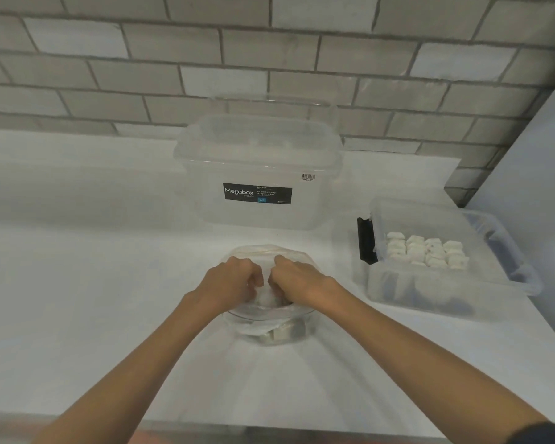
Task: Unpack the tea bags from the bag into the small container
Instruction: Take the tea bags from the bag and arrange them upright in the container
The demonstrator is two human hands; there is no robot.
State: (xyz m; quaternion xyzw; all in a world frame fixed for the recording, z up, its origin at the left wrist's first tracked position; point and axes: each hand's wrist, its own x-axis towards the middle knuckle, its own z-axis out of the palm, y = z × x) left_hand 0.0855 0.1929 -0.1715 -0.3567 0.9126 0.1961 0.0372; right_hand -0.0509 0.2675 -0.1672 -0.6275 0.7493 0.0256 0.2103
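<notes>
A clear plastic bag [271, 330] stands on the white counter in the middle, with tea bags showing dimly through its lower part. Both my hands reach into its open top. My left hand [234, 280] and my right hand [297, 278] have their fingers curled down around a pale clump of tea bags [266, 298] between them. The small container [442, 293], clear with a black side latch, sits to the right. Several white tea bags [426, 251] lie in rows at its far end.
A large clear storage box [257, 216] with a lid and a black Megabox label stands just behind the bag. A grey brick wall runs along the back. A pale panel closes the right side. The counter's front edge [269, 424] is near me.
</notes>
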